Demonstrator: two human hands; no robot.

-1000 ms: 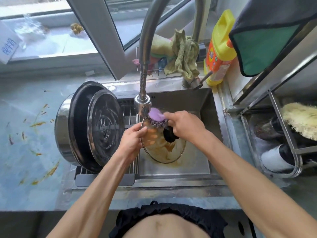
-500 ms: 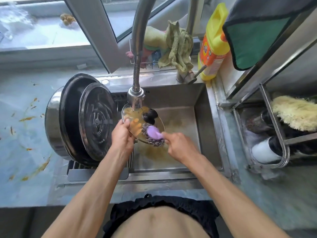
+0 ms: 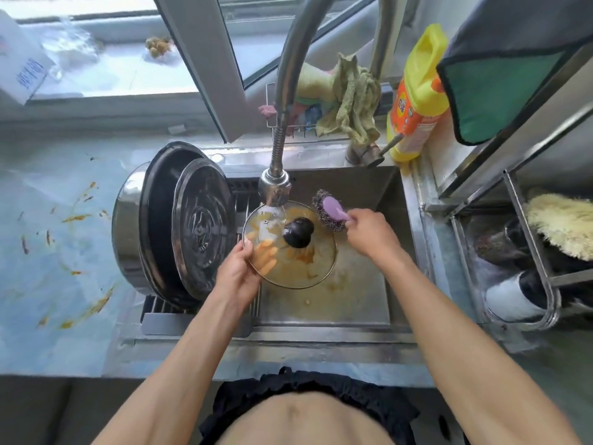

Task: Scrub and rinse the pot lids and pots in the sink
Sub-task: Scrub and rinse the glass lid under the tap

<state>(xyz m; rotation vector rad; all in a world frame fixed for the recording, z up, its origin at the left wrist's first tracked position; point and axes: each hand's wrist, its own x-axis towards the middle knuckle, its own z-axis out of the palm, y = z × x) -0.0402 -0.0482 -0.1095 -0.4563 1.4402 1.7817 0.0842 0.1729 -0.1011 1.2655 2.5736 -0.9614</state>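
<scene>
Glass lid (image 3: 308,268) gripped left-handed (image 3: 239,271); right hand (image 3: 365,232) lifts scrubber (image 3: 330,213).

Domestic kitchen: steel sink (image 3: 394,220) below a window, pull-down faucet (image 3: 276,187), detergent bottle (image 3: 417,101), dish rack (image 3: 529,252).

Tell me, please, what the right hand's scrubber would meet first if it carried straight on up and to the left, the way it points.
Probably the faucet head, just beyond the scrubber held by the right hand; depth is unclear, so it might pass beneath.
</scene>
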